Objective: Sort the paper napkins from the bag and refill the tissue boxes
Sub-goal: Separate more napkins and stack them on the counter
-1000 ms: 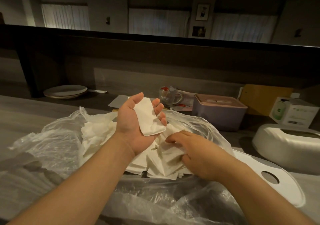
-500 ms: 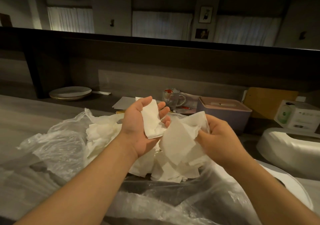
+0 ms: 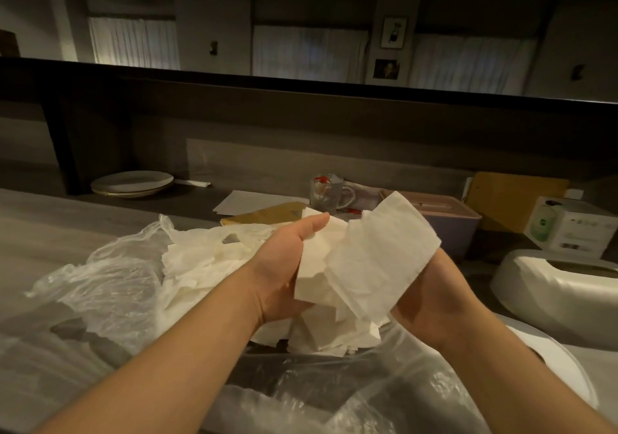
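Note:
A clear plastic bag (image 3: 100, 286) lies open on the counter with a heap of white paper napkins (image 3: 197, 266) inside. My left hand (image 3: 284, 266) grips a folded napkin stack (image 3: 317, 266) above the heap, thumb on top. My right hand (image 3: 431, 303) holds a larger bunch of napkins (image 3: 381, 259) pressed against that stack; its fingers are hidden behind the paper. A pink tissue box (image 3: 458, 219) stands behind the hands. A white oval tissue box (image 3: 551, 286) sits open at the right, its flat white lid (image 3: 561, 376) lying in front of it.
Stacked plates (image 3: 132, 182) sit at the back left. A glass mug (image 3: 329, 192), loose papers (image 3: 254, 202) and a yellow envelope (image 3: 267, 214) lie behind the bag. A white carton (image 3: 572, 228) and a cardboard box (image 3: 515, 196) stand at the back right.
My right hand lifted a bunch of napkins out of the heap and brought it up against the stack in my left hand. My left hand closed its thumb over the stack.

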A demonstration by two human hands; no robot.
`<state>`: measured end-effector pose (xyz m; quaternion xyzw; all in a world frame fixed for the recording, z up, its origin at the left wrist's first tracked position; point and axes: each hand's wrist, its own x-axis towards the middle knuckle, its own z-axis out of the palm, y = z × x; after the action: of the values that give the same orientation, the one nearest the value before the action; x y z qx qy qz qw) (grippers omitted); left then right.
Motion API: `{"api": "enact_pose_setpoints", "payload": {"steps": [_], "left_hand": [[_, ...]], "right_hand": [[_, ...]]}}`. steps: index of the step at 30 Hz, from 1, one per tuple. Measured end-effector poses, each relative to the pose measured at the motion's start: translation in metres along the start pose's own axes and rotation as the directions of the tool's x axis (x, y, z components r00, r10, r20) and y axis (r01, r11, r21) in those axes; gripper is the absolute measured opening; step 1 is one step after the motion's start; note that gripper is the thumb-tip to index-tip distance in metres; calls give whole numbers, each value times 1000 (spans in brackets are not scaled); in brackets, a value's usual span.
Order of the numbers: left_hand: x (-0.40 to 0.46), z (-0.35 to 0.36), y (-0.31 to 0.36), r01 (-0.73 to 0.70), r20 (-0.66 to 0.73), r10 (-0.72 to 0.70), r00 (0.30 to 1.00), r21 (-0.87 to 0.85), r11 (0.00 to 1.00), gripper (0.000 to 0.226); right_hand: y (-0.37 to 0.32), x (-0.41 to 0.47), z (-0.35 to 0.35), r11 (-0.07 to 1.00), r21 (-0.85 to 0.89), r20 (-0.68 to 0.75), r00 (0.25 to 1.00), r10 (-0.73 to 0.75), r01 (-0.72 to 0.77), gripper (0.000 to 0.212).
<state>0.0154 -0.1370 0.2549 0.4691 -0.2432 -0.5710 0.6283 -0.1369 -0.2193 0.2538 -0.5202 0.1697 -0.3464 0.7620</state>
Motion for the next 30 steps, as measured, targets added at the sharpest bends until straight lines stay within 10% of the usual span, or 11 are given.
{"api": "enact_pose_setpoints", "payload": {"steps": [5,16,20,27,30], "left_hand": [[5,-3,-8,55,91,-51,995,-43,998,72],[7,-4,-10,69,44,-67,997,-48,996,42],[9,-2,-12,76,108,-66,992,-90,993,47],[13,-10,-9,59,167,-17,986,-252,966,65],[19,-13,-12,41,191,4,982,-231,972,68]], "right_hand": [[14,16,-3,968,-245,-187,982,4,-50,20],[6,15,0,959,-283,-188,982,-33,-22,54],[9,14,2,904,-424,-211,965,-158,55,9],[-12,5,-13,997,-63,-114,992,-47,40,28],[-10,5,-11,980,-182,-50,996,73,-81,38]]}}
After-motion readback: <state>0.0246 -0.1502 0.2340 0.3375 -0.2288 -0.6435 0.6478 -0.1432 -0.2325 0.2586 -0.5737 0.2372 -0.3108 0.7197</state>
